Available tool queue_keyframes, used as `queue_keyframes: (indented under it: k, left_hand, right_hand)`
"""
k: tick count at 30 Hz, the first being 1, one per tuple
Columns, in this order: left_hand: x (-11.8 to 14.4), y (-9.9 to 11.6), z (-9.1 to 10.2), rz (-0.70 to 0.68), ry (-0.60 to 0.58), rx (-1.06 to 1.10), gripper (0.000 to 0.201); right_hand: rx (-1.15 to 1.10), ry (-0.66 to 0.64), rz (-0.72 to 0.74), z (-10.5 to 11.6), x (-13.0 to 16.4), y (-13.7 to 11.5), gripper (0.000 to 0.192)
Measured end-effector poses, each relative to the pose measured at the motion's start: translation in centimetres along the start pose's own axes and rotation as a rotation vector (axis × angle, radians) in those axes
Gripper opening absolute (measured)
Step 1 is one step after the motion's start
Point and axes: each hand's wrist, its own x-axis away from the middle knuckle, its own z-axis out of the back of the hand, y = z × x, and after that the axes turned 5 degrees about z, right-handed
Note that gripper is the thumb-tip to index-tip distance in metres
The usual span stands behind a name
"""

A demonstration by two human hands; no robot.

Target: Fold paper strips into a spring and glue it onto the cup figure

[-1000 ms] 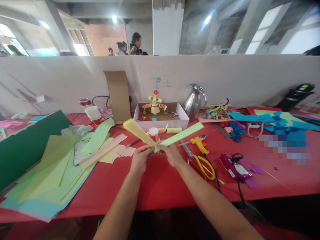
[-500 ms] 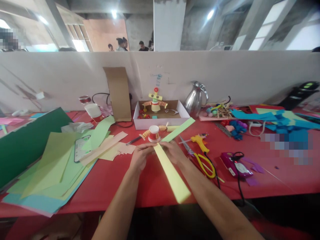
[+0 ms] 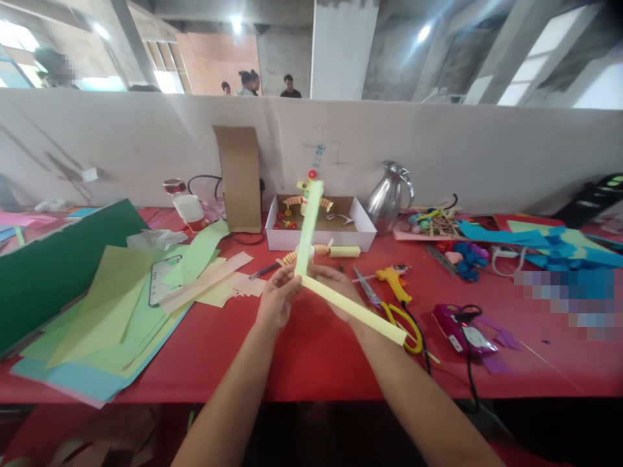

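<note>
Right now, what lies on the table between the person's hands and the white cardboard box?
In the head view, between the hands, left hand and right hand, and the white box lie a small cup with accordion-folded paper arms and a yellow paper roll.

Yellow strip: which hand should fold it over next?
Probably right. The right hand lies under the yellow strip, which runs out to that side. The left hand pinches the corner by the green strip.

Both forearms reach forward, converging above the red table (image 3: 316,363). Left hand (image 3: 276,299) pinches with fingers curled, thumb up. Right hand (image 3: 335,290) meets it, fingers closed, palm partly hidden.
</note>
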Motion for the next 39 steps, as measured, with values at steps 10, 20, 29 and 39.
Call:
queue_keyframes:
  k: [10, 20, 29, 39]
  left_hand:
    - [0.6, -0.5, -0.9, -0.040, 0.056, -0.028, 0.027]
    - [0.5, -0.8, -0.7, 0.013, 0.051, -0.177, 0.029]
    - [0.3, -0.7, -0.4, 0.008, 0.091, -0.173, 0.028]
    - [0.3, -0.6, -0.4, 0.062, 0.171, -0.152, 0.027]
  right_hand:
    - [0.369, 0.144, 0.224, -1.7, 1.1, 0.2, 0.028]
    - [0.457, 0.268, 0.272, -0.6, 0.7, 0.8, 0.019]
    - [0.377, 0.271, 0.204, -0.5, 0.5, 1.1, 0.025]
    - [0.291, 0.212, 0.124, -0.8, 0.7, 1.5, 0.022]
